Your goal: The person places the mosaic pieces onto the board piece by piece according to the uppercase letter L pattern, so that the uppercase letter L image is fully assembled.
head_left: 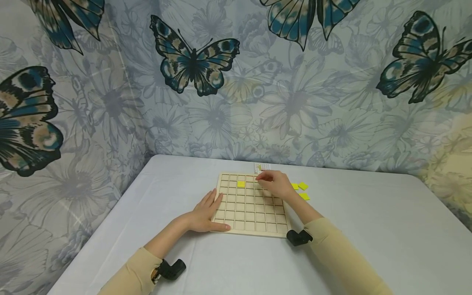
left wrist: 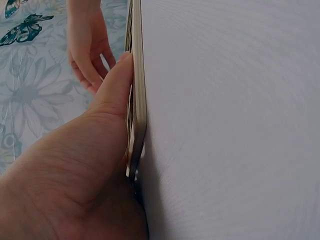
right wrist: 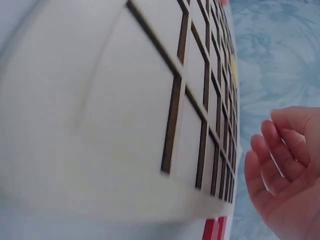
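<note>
A pale wooden grid board [head_left: 250, 215] lies flat on the table, with one yellow square tile [head_left: 241, 184] in a cell near its far edge. My left hand [head_left: 204, 215] rests on the board's near left corner, fingers spread and thumb along the near edge. In the left wrist view, the thumb lies against the board's edge [left wrist: 139, 90]. Over the far right part of the board hovers my right hand [head_left: 275, 184], its fingers loosely bent. The right wrist view shows that hand [right wrist: 290, 165] beside the board with nothing visible between thumb and fingers.
Several loose yellow tiles [head_left: 303, 186] lie right of the board, partly behind the right hand. A small card [head_left: 260, 166] with a printed grid sits at the board's far edge. Behind the white table [head_left: 354, 237] hangs a butterfly-patterned cloth [head_left: 217, 119].
</note>
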`<state>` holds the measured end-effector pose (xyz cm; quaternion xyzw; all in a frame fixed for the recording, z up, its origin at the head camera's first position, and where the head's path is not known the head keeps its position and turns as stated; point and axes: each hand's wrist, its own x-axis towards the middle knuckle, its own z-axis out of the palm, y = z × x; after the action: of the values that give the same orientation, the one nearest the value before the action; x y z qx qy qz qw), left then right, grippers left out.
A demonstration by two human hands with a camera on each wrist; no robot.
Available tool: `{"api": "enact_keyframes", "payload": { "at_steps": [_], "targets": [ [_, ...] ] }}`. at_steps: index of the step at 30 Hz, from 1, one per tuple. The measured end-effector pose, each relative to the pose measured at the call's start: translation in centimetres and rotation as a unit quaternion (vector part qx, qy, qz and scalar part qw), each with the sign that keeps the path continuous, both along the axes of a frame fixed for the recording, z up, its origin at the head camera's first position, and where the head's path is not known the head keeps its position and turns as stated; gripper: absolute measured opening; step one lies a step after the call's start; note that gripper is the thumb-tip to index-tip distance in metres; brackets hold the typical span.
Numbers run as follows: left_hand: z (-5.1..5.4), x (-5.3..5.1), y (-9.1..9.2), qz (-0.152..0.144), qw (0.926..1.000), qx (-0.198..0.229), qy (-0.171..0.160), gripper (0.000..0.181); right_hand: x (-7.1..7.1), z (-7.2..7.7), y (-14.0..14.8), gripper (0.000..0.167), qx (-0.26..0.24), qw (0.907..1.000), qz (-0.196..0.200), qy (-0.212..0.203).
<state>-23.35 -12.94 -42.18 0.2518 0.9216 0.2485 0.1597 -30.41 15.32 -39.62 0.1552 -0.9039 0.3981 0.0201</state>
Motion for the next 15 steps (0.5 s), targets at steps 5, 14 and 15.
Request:
{"api": "enact_keyframes", "payload": {
  "at_steps": [5, 14, 15],
  "targets": [
    [0.0, -0.1, 0.0, 0.001, 1.0000, -0.001, 0.000, 0.109, 0.3, -0.2, 1.4, 0.017, -0.003, 0.9995, -0.025, -0.021],
    [0.0, 0.0, 0.0, 0.001, 1.0000, -0.006, 0.006, 0.109, 0.8, -0.6, 3.8, 0.022, -0.015, 0.9978, -0.047, -0.045],
    [0.1, 0.0, 0.0, 0.001, 1.0000, -0.005, 0.007, 0.109, 0.9, -0.6, 4.1, 0.022, -0.015, 0.9976, -0.051, -0.045]
  ]
}}
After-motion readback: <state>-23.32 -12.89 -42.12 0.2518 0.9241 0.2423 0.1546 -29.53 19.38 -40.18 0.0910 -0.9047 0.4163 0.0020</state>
